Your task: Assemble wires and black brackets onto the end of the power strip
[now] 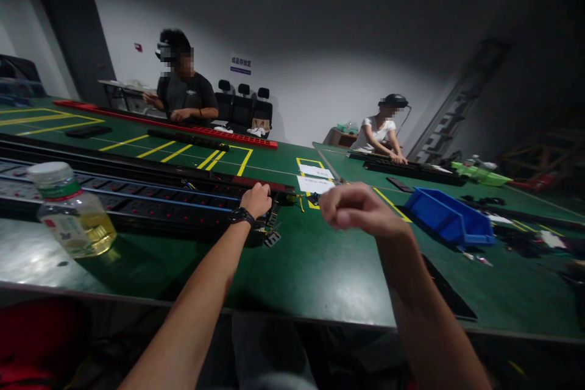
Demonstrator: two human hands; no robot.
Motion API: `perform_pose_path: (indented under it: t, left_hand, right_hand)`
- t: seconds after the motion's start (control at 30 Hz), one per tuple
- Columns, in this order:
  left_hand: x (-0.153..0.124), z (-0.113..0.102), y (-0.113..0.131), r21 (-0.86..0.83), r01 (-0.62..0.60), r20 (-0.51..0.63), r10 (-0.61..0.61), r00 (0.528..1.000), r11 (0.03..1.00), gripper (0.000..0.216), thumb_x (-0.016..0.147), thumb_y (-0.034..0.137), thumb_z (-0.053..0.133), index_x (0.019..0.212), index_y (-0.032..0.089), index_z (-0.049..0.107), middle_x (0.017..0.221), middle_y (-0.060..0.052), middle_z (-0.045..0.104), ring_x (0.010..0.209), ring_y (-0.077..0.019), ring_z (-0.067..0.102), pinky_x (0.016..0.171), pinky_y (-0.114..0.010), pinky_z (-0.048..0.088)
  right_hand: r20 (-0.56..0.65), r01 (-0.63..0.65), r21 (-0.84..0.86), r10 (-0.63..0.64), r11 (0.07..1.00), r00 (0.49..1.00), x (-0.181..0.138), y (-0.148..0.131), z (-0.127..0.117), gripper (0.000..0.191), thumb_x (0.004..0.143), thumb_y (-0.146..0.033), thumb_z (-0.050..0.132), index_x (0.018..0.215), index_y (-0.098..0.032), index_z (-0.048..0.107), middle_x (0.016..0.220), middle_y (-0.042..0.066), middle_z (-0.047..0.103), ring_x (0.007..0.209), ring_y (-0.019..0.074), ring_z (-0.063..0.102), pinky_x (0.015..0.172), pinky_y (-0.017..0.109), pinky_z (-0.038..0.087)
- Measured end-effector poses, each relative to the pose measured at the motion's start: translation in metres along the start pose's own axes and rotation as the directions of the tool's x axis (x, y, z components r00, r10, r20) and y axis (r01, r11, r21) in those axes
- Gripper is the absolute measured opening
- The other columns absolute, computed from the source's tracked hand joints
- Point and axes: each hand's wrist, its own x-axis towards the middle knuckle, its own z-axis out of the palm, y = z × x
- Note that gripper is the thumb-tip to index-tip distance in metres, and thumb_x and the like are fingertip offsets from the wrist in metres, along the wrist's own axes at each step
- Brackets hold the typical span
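Power strip (137,207), long and black, lies across green table (320,274), near end at table centre. Left hand (256,199) clenched over that end, knuckles up, seemingly pinning it steady. Right hand (356,210) raised off table, fingers curled in loose fist, nothing visibly held. Bottle (73,213) far left and blue bin (450,219) right, both probably set aside but within reach.

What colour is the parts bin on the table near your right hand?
The parts bin is blue, seen clearly in the head view.
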Motion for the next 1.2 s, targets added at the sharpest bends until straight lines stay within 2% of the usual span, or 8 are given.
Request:
perform_pose_path:
  t: [0.1,0.17,0.27,0.4,0.53,0.7,0.93,1.2]
  left_hand:
    - [-0.001,-0.001,0.0,-0.003,-0.001,-0.003,0.001,1.0,1.0,0.026,0.094,0.022,0.051,0.113,0.024,0.069,0.115,-0.01,0.067,0.1,-0.0263,0.072,0.088,-0.037,0.056]
    - [-0.001,-0.001,0.001,-0.003,-0.001,-0.004,0.001,1.0,1.0,0.027,0.094,0.022,0.051,0.113,0.024,0.069,0.115,-0.011,0.068,0.1,-0.026,0.072,0.088,-0.036,0.056]
    - [0.0,0.0,0.001,-0.002,0.002,0.001,-0.002,1.0,1.0,0.028,0.094,0.022,0.05,0.113,0.024,0.07,0.114,-0.011,0.068,0.101,-0.0257,0.072,0.09,-0.036,0.056]
    - [-0.001,0.0,0.002,-0.001,0.004,0.01,-0.004,1.0,1.0,0.029,0.094,0.021,0.05,0.115,0.024,0.069,0.116,-0.011,0.068,0.102,-0.0256,0.072,0.09,-0.036,0.055]
    - [-0.001,-0.001,0.002,0.0,0.006,0.014,-0.006,1.0,1.0,0.027,0.094,0.02,0.05,0.113,0.023,0.069,0.115,-0.009,0.068,0.103,-0.0248,0.072,0.09,-0.035,0.055]
    - [-0.003,-0.003,0.003,-0.004,0.007,0.018,-0.007,1.0,1.0,0.026,0.094,0.019,0.049,0.112,0.023,0.069,0.114,-0.009,0.068,0.103,-0.0244,0.072,0.09,-0.034,0.055]
    - [-0.004,-0.003,0.003,-0.006,0.006,0.014,-0.006,1.0,1.0,0.025,0.095,0.02,0.05,0.111,0.023,0.069,0.114,-0.01,0.068,0.102,-0.025,0.072,0.09,-0.035,0.055]
    - [-0.003,-0.001,0.002,-0.003,0.001,0.013,-0.001,1.0,1.0,0.027,0.094,0.021,0.049,0.113,0.023,0.069,0.115,-0.01,0.068,0.103,-0.0256,0.072,0.09,-0.036,0.055]
  right_hand:
    - [-0.342,-0.302,-0.234,0.213,0.924,0.915,0.03,0.081,-0.022,0.029,0.093,-0.043,0.061,0.104,-0.019,0.074,0.083,0.005,0.072,0.071,0.0182,0.065,0.061,0.029,0.053]
    - [-0.499,-0.498,-0.432,0.261,0.752,0.827,0.034,0.134,-0.025,0.034,0.095,-0.032,0.058,0.121,-0.015,0.072,0.111,0.014,0.076,0.094,0.024,0.07,0.082,0.036,0.057]
    - [-0.448,-0.552,-0.689,0.322,0.47,0.834,0.024,0.19,-0.017,0.054,0.097,-0.032,0.06,0.146,-0.009,0.058,0.147,0.023,0.061,0.134,0.0324,0.058,0.11,0.041,0.046]
    - [-0.419,-0.582,-0.757,0.462,0.298,0.782,0.017,0.22,-0.007,0.073,0.1,-0.05,0.059,0.16,-0.012,0.041,0.157,0.022,0.052,0.141,0.0348,0.053,0.109,0.04,0.044]
    - [-0.484,-0.662,-0.694,0.496,0.284,0.721,0.019,0.227,-0.015,0.062,0.1,-0.047,0.062,0.15,-0.012,0.05,0.132,0.022,0.07,0.114,0.0304,0.069,0.09,0.034,0.049]
    - [-0.558,-0.676,-0.658,0.386,0.334,0.734,0.023,0.229,-0.019,0.022,0.101,-0.029,0.058,0.109,-0.016,0.073,0.098,0.014,0.076,0.089,0.0231,0.071,0.074,0.029,0.044]
    - [-0.659,-0.78,-0.513,0.418,0.358,0.625,0.038,0.235,0.011,0.037,0.102,-0.032,0.045,0.121,-0.022,0.075,0.114,0.012,0.079,0.102,0.0262,0.073,0.079,0.029,0.049]
    - [-0.66,-0.785,-0.504,0.426,0.36,0.619,0.036,0.232,0.015,0.041,0.104,-0.036,0.045,0.132,-0.024,0.071,0.123,0.012,0.077,0.11,0.0276,0.072,0.087,0.031,0.05]
